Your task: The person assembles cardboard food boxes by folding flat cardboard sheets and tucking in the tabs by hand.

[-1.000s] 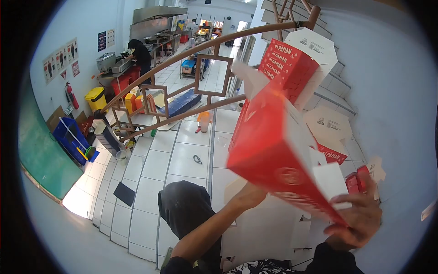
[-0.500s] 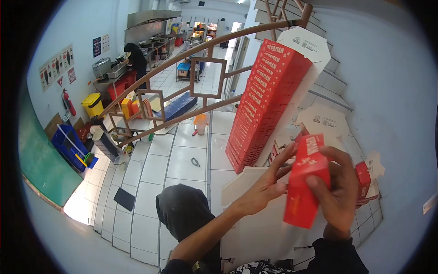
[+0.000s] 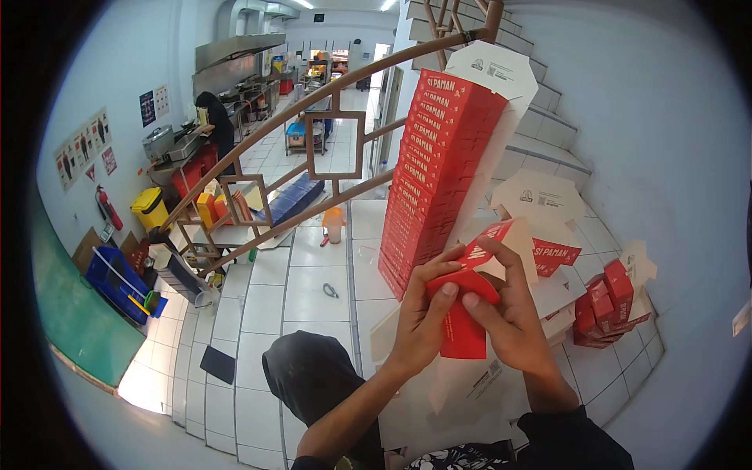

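Observation:
A red and white cardboard box [image 3: 464, 333] is held between both hands, its flaps partly folded and its red side facing me. My left hand [image 3: 423, 313] grips its left side, thumb on a red flap. On the right side, my right hand [image 3: 509, 313] has its fingers wrapped over the upper edge and its thumb near the left thumb. Just beyond the hands a tall leaning stack of nested red boxes [image 3: 442, 164] stands on the tiles. Flat white cardboard [image 3: 486, 407] lies below the hands.
More red boxes [image 3: 611, 305] sit on the steps at the right, near an open box [image 3: 540, 200]. A brown railing [image 3: 266, 129] crosses ahead. Dark cloth [image 3: 309, 372] is at lower left. An orange-topped cup [image 3: 334, 225] stands on a step. Another person [image 3: 219, 129] works in the background.
The box has turned and shifted left, and its flaps now show folded between the thumbs. My left hand has closed on it. The view has swung slightly right.

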A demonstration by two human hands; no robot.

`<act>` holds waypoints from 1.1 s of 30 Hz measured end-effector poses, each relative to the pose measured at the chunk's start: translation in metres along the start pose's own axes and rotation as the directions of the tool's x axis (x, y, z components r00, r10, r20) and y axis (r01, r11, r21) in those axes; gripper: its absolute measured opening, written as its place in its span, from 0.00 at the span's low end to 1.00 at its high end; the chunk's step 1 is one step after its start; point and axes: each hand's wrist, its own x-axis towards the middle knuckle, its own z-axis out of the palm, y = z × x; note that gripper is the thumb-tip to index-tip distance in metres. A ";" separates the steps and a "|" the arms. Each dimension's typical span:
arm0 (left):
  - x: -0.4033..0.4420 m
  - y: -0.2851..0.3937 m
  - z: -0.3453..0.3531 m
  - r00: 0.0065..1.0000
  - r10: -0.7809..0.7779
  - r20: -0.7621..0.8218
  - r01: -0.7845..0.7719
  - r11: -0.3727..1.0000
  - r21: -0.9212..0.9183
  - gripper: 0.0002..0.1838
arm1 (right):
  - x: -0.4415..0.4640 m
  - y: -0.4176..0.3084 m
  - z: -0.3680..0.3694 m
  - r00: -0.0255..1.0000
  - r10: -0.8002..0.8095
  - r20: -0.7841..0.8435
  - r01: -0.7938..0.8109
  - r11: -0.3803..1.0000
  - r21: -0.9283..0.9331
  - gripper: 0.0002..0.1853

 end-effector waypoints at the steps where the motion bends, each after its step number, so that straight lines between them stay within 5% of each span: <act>1: 0.000 0.001 0.000 1.000 -0.011 -0.002 0.011 1.000 -0.012 0.20 | 0.000 0.001 0.000 1.000 -0.006 -0.010 0.005 0.999 -0.046 0.31; 7: 0.002 0.002 0.013 0.995 0.053 -0.089 -0.059 0.996 -0.073 0.38 | 0.005 -0.004 0.005 0.965 -0.132 -0.226 0.117 0.990 -0.077 0.26; 10: -0.002 0.001 0.009 0.997 0.074 -0.038 -0.060 0.957 0.285 0.45 | 0.006 0.005 0.003 0.982 -0.095 -0.162 0.094 0.995 -0.015 0.21; 13: 0.000 0.008 0.005 0.997 -0.010 0.078 -0.017 0.944 0.329 0.46 | 0.003 0.008 0.001 0.991 -0.043 -0.125 0.032 0.996 -0.089 0.18; 16: -0.001 0.012 0.007 0.998 -0.054 0.015 0.050 0.975 0.217 0.46 | 0.006 0.012 -0.005 0.992 -0.055 -0.115 0.045 0.996 -0.082 0.16; 19: 0.001 0.006 0.001 0.994 0.089 0.068 -0.110 0.894 0.435 0.45 | 0.012 0.015 -0.010 0.980 -0.134 -0.145 0.110 0.981 -0.160 0.15; 22: 0.002 0.020 0.007 1.000 -0.020 0.008 0.015 0.908 0.419 0.43 | 0.013 0.007 -0.010 0.981 -0.090 -0.170 0.059 0.982 -0.178 0.14; 25: 0.004 0.012 0.000 0.983 0.171 0.071 -0.181 0.808 0.560 0.43 | 0.012 0.004 -0.002 0.983 -0.112 -0.148 0.092 0.986 -0.138 0.13; 28: 0.005 0.012 -0.004 0.977 0.181 0.110 -0.207 0.707 0.676 0.39 | 0.014 0.009 0.001 0.985 -0.112 -0.132 0.106 0.993 -0.049 0.12; 33: 0.004 0.005 -0.001 0.959 0.270 0.084 -0.242 0.631 0.738 0.36 | 0.019 0.011 -0.009 0.950 -0.310 -0.043 0.267 0.874 -0.407 0.14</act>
